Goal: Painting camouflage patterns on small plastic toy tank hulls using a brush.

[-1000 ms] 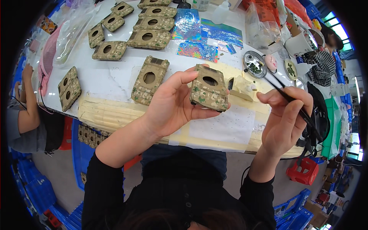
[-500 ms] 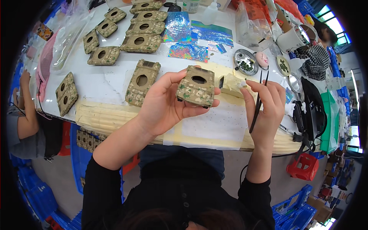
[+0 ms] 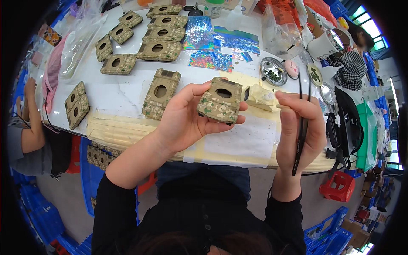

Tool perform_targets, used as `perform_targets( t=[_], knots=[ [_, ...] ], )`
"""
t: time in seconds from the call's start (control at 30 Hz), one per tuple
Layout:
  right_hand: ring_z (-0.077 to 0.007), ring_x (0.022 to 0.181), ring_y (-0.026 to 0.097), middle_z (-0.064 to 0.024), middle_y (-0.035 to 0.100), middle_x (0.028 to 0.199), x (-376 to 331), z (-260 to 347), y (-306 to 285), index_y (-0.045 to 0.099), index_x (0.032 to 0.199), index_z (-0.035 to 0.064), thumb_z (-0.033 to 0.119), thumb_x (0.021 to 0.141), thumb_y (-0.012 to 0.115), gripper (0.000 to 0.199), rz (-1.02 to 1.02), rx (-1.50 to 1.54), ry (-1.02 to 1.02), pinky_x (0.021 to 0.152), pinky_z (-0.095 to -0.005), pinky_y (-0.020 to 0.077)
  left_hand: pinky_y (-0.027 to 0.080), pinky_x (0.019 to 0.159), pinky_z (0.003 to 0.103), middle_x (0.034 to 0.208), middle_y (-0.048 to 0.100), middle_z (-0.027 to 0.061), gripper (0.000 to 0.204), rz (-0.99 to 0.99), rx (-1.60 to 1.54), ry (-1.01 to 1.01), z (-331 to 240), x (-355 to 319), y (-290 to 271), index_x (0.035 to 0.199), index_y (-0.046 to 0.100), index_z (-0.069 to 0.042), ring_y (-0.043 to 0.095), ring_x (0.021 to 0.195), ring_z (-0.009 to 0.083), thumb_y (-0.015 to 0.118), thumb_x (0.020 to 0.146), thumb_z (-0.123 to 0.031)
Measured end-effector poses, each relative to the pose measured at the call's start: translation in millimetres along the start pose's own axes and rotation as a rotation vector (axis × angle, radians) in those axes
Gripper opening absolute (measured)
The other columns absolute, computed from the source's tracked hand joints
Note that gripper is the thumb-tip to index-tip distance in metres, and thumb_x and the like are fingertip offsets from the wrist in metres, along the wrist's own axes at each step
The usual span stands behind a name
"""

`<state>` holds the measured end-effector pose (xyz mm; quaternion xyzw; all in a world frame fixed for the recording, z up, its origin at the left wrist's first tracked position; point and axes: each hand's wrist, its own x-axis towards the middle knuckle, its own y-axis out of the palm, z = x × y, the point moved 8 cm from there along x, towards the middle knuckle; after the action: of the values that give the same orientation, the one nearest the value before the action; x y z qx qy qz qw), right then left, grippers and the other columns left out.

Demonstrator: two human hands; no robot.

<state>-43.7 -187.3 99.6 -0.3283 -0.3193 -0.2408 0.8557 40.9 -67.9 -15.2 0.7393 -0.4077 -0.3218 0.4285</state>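
Note:
My left hand (image 3: 180,117) is closed around a camouflage-painted model tank hull (image 3: 217,109) with an oval hole in its top, tilted up above the table. Raised to its right, my right hand (image 3: 312,131) grips a pair of black tweezers (image 3: 297,157), tucked against the palm with the tips up. The right thumb and forefinger are bent near each other; whether something tiny lies between them I cannot tell. Behind the hands sits a block wrapped in pale tape (image 3: 260,97). Another camouflage hull (image 3: 157,102) lies left of my left hand.
More hulls (image 3: 159,50) stand at the back left, beside shiny holographic sheets (image 3: 199,32). A metal dish (image 3: 273,71) with small dark green bits lies at the back right, near a pink rounded object (image 3: 291,68). White paper (image 3: 238,144) covers the table's front. Another person's arm (image 3: 32,123) is far left.
My right hand has moved right and lifted, away from the taped block, with the tweezers now more upright. The left hand still holds the hull; the whole view has shifted slightly.

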Motion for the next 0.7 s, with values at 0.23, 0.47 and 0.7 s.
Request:
perform_targets(
  t=[0.23, 0.47, 0.7],
  knots=[
    [-0.0199, 0.084, 0.065, -0.0103, 0.057, 0.088, -3, -17, 38, 0.049, 0.095, -0.0031, 0.012, 0.095, 0.049, 0.015, 0.119, 0.536, 0.269, 0.074, -0.0299, 0.0549, 0.056, 0.078, 0.037, 0.117, 0.054, 0.0252, 0.05, 0.008, 0.03, -0.023, 3, -1, -1, 0.128, 0.038, 0.004, 0.061, 0.097, 0.0369, 0.029, 0.094, -0.032],
    [-0.0142, 0.083, 0.063, -0.011, 0.062, 0.088, -4, -19, 41, 0.051, 0.096, -0.0036, 0.006, 0.093, 0.051, 0.01, 0.125, 0.603, 0.318, 0.075, -0.0264, 0.0527, 0.056, 0.078, 0.038, 0.115, 0.056, 0.0221, 0.05, 0.014, 0.026, -0.015, 2, -3, 0, 0.125, 0.041, 0.005, 0.062, 0.098, 0.0367, 0.032, 0.094, -0.033],
    [-0.014, 0.083, 0.063, -0.0106, 0.061, 0.088, -4, -19, 42, 0.051, 0.095, -0.0037, 0.005, 0.093, 0.051, 0.009, 0.136, 0.583, 0.312, 0.074, -0.0261, 0.0526, 0.056, 0.079, 0.038, 0.115, 0.056, 0.022, 0.05, 0.021, 0.017, -0.02, 2, -2, 0, 0.125, 0.041, 0.005, 0.062, 0.098, 0.0368, 0.032, 0.094, -0.034]
  ],
)
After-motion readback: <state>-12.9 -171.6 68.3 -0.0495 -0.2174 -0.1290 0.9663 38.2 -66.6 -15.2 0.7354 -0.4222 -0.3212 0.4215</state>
